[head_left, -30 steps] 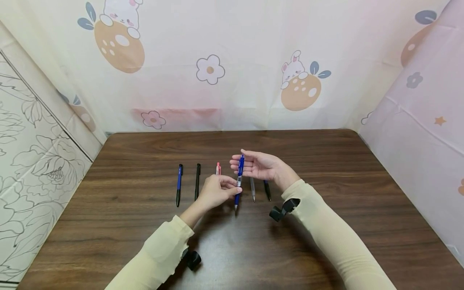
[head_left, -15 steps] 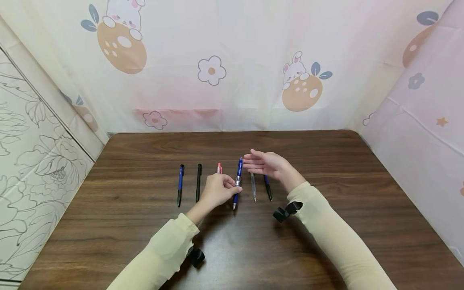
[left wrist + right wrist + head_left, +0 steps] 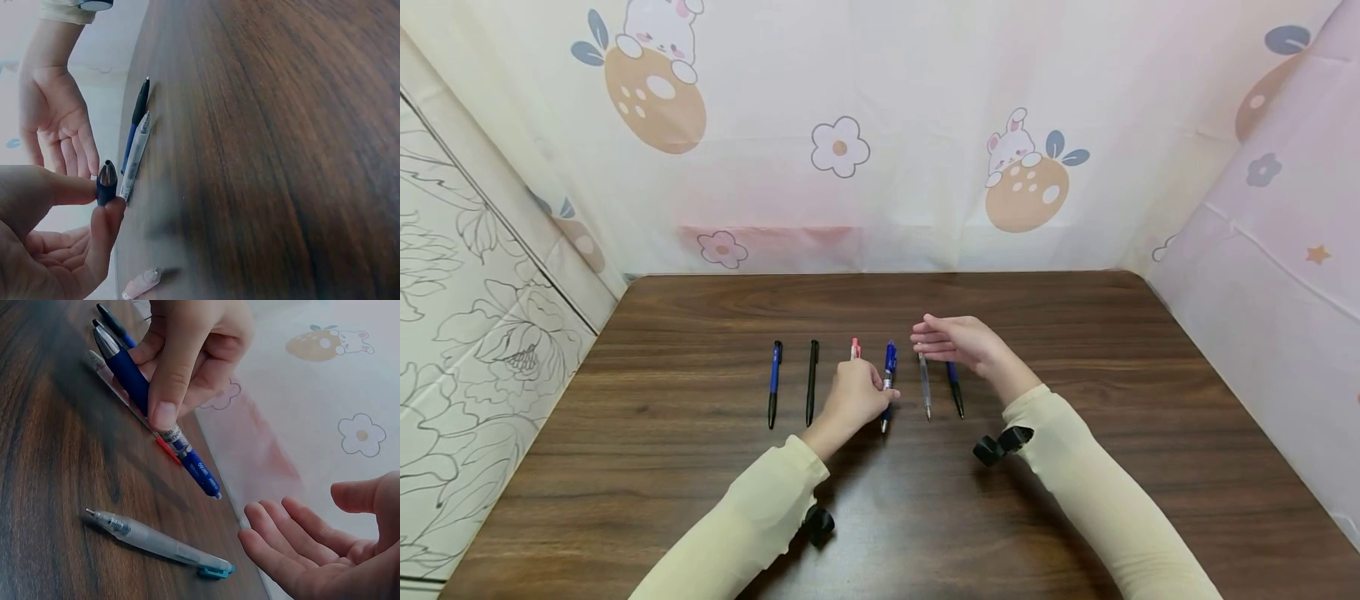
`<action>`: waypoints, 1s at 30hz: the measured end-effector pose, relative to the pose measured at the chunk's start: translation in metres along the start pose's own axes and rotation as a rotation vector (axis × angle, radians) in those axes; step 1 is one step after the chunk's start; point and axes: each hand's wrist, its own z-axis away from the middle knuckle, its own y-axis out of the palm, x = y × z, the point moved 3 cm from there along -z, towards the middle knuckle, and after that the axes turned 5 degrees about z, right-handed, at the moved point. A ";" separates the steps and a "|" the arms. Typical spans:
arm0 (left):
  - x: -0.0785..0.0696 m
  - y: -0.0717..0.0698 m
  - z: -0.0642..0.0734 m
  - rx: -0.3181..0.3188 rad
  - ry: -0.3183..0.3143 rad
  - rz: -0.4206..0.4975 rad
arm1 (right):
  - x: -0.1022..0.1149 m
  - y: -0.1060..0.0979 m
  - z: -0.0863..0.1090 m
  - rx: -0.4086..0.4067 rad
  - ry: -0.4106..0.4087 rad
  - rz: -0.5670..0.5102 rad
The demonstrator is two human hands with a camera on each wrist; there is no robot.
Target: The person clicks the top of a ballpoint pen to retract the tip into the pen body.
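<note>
My left hand pinches a blue retractable pen between thumb and finger, just over the table. Its silver tip points toward me in the head view. The right wrist view shows the blue pen tilted, with its shadow on the wood. Open and palm facing left, my right hand hovers to the right of it, holding nothing. Below those fingers lies a clear pen, whose teal clip shows in the right wrist view. Partly behind my left hand is a red-topped clear pen.
To the left lie a blue-and-black pen and a black pen, roughly parallel. Another blue-and-black pen lies right of the clear one. The brown wooden table meets a printed curtain at its back edge.
My left hand has lowered the blue pen toward the table, slightly left. My right hand has drawn away to the right from the pen's upper end.
</note>
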 end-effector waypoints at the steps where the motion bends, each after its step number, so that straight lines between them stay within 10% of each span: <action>1: 0.000 0.001 0.000 -0.006 -0.003 -0.004 | 0.000 0.000 0.000 -0.002 -0.006 0.009; 30: -0.002 0.019 -0.012 -0.029 -0.123 -0.113 | -0.007 -0.010 0.006 -0.099 -0.051 0.203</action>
